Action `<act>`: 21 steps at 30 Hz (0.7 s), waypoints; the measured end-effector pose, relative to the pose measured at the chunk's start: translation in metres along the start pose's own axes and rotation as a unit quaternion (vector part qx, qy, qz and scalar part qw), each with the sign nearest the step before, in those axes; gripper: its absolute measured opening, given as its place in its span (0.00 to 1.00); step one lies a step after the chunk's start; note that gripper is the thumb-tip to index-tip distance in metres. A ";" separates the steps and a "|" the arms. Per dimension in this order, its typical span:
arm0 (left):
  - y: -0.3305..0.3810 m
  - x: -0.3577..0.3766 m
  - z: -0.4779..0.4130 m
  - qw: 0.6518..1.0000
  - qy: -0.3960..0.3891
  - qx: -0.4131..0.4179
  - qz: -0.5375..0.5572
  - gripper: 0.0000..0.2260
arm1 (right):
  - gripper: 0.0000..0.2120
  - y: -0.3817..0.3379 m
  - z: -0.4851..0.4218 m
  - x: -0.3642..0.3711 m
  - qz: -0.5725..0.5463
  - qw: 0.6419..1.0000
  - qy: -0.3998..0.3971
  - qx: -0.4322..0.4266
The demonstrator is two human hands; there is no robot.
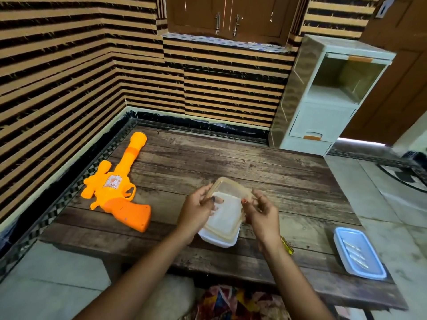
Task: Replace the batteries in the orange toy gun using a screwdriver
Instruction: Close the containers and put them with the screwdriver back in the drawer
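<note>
Head view: the orange toy gun lies untouched on the left of the desk, its battery cover seemingly not yet opened. At centre, the left hand and right hand each have their grip pinched on the translucent lid, which is tilted up off a white container. Unscrewing and swapping the batteries are all left to do.

This looks like a room in a home. The walls wear tan-and-black striped covering, a brown wooden cupboard with metal handles is set into the far wall, and a pale plastic drawer unit stands beside a brown door. A low plank worktop on the pale stone floor carries an orange toy gun.
</note>
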State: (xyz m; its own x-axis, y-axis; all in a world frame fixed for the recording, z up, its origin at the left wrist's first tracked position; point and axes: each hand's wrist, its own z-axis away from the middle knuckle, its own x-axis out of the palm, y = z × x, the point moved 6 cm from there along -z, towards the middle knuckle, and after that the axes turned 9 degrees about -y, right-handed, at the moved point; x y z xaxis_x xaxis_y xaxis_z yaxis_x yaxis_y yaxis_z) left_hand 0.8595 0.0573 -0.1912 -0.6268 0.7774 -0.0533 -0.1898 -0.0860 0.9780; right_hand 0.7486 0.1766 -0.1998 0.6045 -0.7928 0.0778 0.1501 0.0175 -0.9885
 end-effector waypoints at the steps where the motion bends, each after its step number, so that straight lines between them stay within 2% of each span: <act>1: -0.003 -0.001 0.005 0.995 0.039 0.020 -0.085 0.17 | 0.17 0.005 0.001 0.000 -0.005 1.000 0.001 0.010; 3: -0.006 -0.002 0.013 0.973 0.101 0.068 -0.194 0.14 | 0.17 0.011 0.005 0.002 -0.010 1.000 0.010 0.022; 5: -0.011 -0.003 0.017 0.959 0.125 0.082 -0.240 0.14 | 0.17 0.016 0.006 0.002 -0.004 0.999 0.019 0.031; 11: -0.024 -0.003 0.017 0.971 0.114 0.064 -0.202 0.12 | 0.20 0.023 -0.004 0.004 0.058 0.998 0.021 0.028; 17: -0.028 -0.007 0.015 0.971 0.137 0.053 -0.190 0.13 | 0.01 0.036 -0.012 0.008 0.088 0.993 0.058 0.061; 21: -0.031 -0.005 0.016 0.971 0.150 0.040 -0.180 0.13 | 0.06 0.030 -0.006 0.011 0.120 0.989 0.070 0.044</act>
State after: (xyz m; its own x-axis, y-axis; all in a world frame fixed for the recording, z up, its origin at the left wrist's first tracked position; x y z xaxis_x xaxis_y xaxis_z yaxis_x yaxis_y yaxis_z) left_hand 0.8806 0.0665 -0.2179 -0.7250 0.5305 -0.4394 -0.3856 0.2159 0.8970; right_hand 0.7553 0.1651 -0.2293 0.5172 -0.8362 -0.1825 0.0871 0.2635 -0.9607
